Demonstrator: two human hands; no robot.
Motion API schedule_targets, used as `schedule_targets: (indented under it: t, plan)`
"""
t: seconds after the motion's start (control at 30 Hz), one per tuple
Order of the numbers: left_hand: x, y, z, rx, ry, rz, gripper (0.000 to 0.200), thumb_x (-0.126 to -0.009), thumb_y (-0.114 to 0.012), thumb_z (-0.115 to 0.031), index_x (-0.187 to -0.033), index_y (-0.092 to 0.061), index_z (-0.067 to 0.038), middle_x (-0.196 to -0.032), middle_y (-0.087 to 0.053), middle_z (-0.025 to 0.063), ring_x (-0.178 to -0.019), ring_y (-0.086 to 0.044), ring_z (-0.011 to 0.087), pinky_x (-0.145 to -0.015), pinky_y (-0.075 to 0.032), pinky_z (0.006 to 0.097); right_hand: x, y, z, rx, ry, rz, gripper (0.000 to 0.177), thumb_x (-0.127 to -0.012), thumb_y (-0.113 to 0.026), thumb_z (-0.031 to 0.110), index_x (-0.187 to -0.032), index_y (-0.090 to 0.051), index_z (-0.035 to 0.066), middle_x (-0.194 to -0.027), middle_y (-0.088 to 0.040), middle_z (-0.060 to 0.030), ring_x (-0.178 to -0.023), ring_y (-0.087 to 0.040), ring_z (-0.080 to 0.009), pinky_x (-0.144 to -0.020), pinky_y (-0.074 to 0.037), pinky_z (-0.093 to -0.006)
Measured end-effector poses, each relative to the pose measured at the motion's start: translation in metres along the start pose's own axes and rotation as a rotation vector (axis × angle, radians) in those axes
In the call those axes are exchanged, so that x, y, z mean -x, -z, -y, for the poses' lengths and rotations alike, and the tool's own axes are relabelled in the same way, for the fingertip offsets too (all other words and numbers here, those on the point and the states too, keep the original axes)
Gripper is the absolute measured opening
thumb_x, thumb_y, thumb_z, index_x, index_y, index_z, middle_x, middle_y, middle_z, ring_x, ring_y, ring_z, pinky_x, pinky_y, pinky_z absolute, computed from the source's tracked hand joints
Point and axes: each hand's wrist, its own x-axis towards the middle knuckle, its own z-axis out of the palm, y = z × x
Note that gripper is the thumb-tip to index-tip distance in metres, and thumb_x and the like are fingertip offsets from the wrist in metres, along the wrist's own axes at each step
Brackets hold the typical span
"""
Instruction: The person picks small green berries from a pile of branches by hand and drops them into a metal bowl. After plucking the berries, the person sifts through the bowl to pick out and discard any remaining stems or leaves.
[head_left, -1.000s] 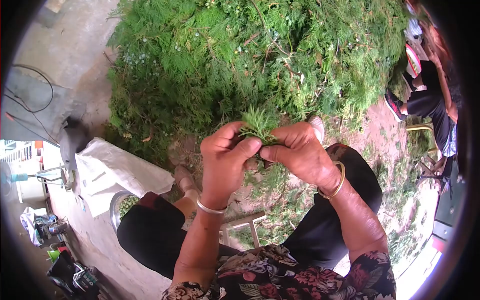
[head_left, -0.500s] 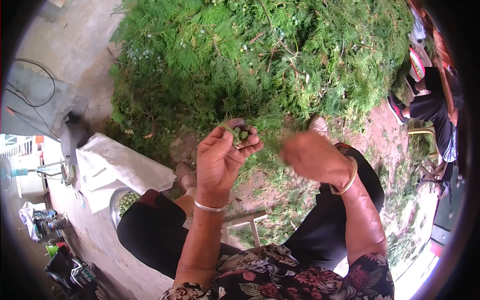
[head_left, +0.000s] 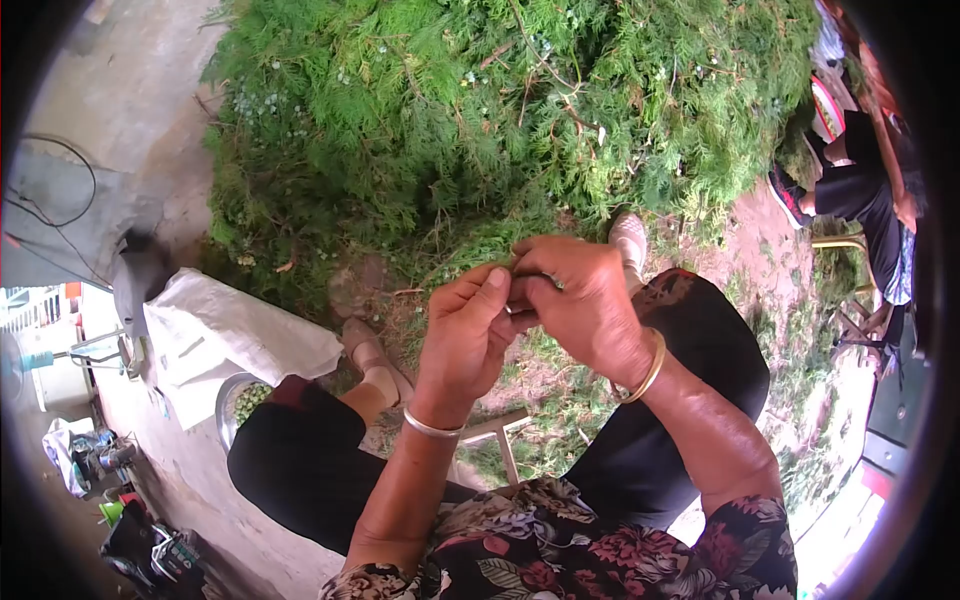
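my worry is for the spot where the two hands meet, just short of the near edge of the green branch pile (head_left: 450, 120). if there is a small piece between those fingertips, the fingers hide it from me; a loose pinch could let it fall among the green scraps (head_left: 575, 385) on this side of the pile, where it would be hard to pick out again. the metal bowl (head_left: 224, 402) with its small green bits (head_left: 250, 402) sits to the left of the pile, on the near side, and the left knee (head_left: 290, 440) covers part of it, so a careless shift of that leg might knock it.

the left hand (head_left: 468, 325) stands up from a fairly straight wrist, its fingers curled and its thumb along the forefinger. the right hand (head_left: 588, 300) comes in from the other side with its back showing, wrist bent inward, fingers and thumb bowed toward the left fingertips. how nearly either closes, and on what, i can't tell. the pile itself lies just beyond them both.
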Motion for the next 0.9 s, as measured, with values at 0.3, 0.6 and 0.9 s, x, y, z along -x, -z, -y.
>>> schedule_targets:
  t: [0.3, 0.6, 0.9]
  plan:
    - [-0.012, 0.027, 0.011, 0.119, -0.037, -0.069, 0.015, -0.091, -0.055, -0.012, -0.091, -0.059, 0.002, -0.086, -0.063, 0.0152, -0.072, -0.061, 0.0200, -0.071, -0.055, 0.0394, -0.012, 0.023, -0.001, -0.428, -0.373, -0.048, 0.014, -0.082, -0.062, 0.004, -0.071, -0.062, -0.005, -0.058, -0.060, -0.0059, -0.057, -0.058, -0.0070, -0.049, -0.046, -0.0247]
    - [-0.025, 0.169, 0.069, -0.163, 0.206, -0.500, 0.020, -0.086, -0.063, -0.019, -0.086, -0.063, 0.001, -0.071, -0.061, 0.0116, -0.056, -0.055, 0.0158, -0.052, -0.048, 0.0302, -0.002, 0.060, 0.010, 0.292, -0.333, 0.218, 0.024, -0.078, -0.066, 0.009, -0.069, -0.051, -0.006, -0.060, -0.054, -0.0281, -0.061, -0.059, -0.0442, -0.058, -0.048, -0.0453]
    - [-0.061, 0.209, 0.186, -1.714, 0.085, -0.318, 0.019, -0.073, -0.068, -0.014, -0.090, -0.066, -0.006, -0.076, -0.066, 0.0123, -0.071, -0.066, 0.0275, -0.062, -0.052, 0.0405, 0.000, 0.059, 0.014, 0.239, -0.388, 0.264, 0.036, -0.070, -0.074, 0.013, -0.097, -0.060, -0.006, -0.082, -0.065, -0.0209, -0.075, -0.065, -0.0348, -0.064, -0.050, -0.0360]
